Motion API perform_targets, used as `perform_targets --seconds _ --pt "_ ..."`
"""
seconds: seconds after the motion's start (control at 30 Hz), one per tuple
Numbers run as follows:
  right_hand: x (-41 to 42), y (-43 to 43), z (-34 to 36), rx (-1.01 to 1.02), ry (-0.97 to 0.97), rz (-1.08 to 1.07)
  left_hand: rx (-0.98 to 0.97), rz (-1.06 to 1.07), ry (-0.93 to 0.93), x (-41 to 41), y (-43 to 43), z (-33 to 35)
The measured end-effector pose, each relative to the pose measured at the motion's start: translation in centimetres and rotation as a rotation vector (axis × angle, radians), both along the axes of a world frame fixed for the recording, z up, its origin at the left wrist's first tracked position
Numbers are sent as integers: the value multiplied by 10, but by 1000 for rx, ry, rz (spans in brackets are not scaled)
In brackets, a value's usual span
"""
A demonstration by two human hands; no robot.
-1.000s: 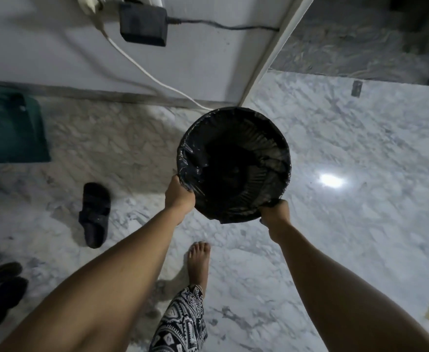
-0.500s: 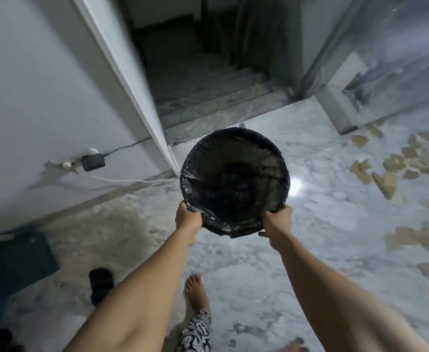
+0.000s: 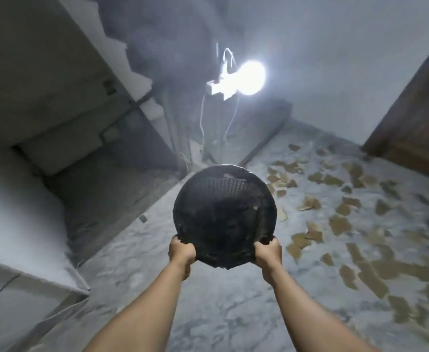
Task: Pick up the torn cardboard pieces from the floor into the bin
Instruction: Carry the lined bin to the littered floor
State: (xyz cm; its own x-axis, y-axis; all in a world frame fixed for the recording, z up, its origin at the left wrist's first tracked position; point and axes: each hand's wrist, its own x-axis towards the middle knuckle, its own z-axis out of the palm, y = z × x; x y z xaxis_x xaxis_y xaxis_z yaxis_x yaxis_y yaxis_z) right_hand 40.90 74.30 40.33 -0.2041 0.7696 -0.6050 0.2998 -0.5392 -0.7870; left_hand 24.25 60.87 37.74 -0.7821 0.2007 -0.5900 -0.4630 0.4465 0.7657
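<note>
A round black bin (image 3: 225, 214), lined with a black bag, is held up in front of me with its opening facing me. My left hand (image 3: 181, 252) grips its near rim on the left and my right hand (image 3: 268, 254) grips the near rim on the right. Several torn brown cardboard pieces (image 3: 337, 224) lie scattered over the marble floor to the right of the bin, reaching from near it to the right edge of the view. The inside of the bin is dark and looks empty.
A dark stairwell (image 3: 86, 158) drops away at the left behind a white wall corner (image 3: 30, 275). A bright lamp (image 3: 249, 77) with hanging cables glares on the far wall. A brown wooden door (image 3: 416, 133) stands at the right.
The view has swung right and up: the sandals, my foot and the wall adapter are out of sight, and the cardboard-strewn floor now fills the right side. Both hands still hold the bin.
</note>
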Motion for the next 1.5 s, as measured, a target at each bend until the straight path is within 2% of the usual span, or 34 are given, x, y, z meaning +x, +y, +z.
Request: perform_targets --seconds 0.2,0.37,0.57,0.67,0.93,1.1,1.3,1.5 --pt "95 115 22 0 46 -264 109 -171 28 76 155 36" --pt "150 198 35 7 126 -382 220 -319 25 121 273 54" --pt "162 329 32 -1 118 -488 260 -482 17 125 425 52" --pt "151 418 19 -29 208 -521 236 -510 7 108 519 32" --pt "119 657 -79 -140 184 -674 224 -668 -191 59 768 -57" --pt "106 778 -174 -133 130 -734 193 -759 -165 44 896 -140" --pt "97 882 -324 -42 72 -659 177 -869 -64 38 989 -308" --pt "125 933 -484 -27 111 -588 148 -905 -84 48 1031 -472"
